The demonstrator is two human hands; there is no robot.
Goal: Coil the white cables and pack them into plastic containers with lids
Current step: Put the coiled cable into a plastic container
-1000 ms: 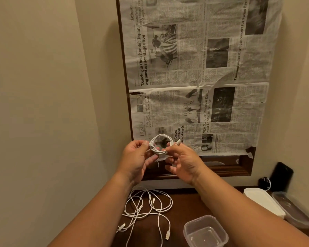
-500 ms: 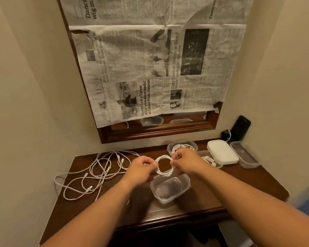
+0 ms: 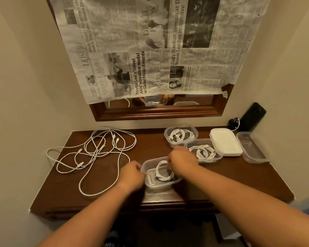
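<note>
Coil of white cable sits inside a clear container near the table's front edge, roughly at six o'clock on the tabletop. The coil leans, its far side raised toward the rim at one o'clock, where the right hand meets it. That hand's fingers are curled down and pinch the top of the loop, with the back of the hand over the container's far right corner. The left hand is at the container's nine o'clock, fingers curled and pressed against the wall. Whether they hook over the rim cannot be told.

Loose cables sprawl in tangled loops at the table's nine to ten o'clock, well apart from the container, one loop trailing over the left edge. At one o'clock from the right hand stand two more clear tubs: a far tub and a near tub, each with a coiled white cable inside and no lid on. The near tub lies just beside the right hand. A white lid rests at the near tub's two o'clock, touching it, and a spare tub lies beyond that at the table's three o'clock. A black phone leans in the corner at two o'clock. Newspaper hangs over a wood-framed mirror at twelve o'clock.
</note>
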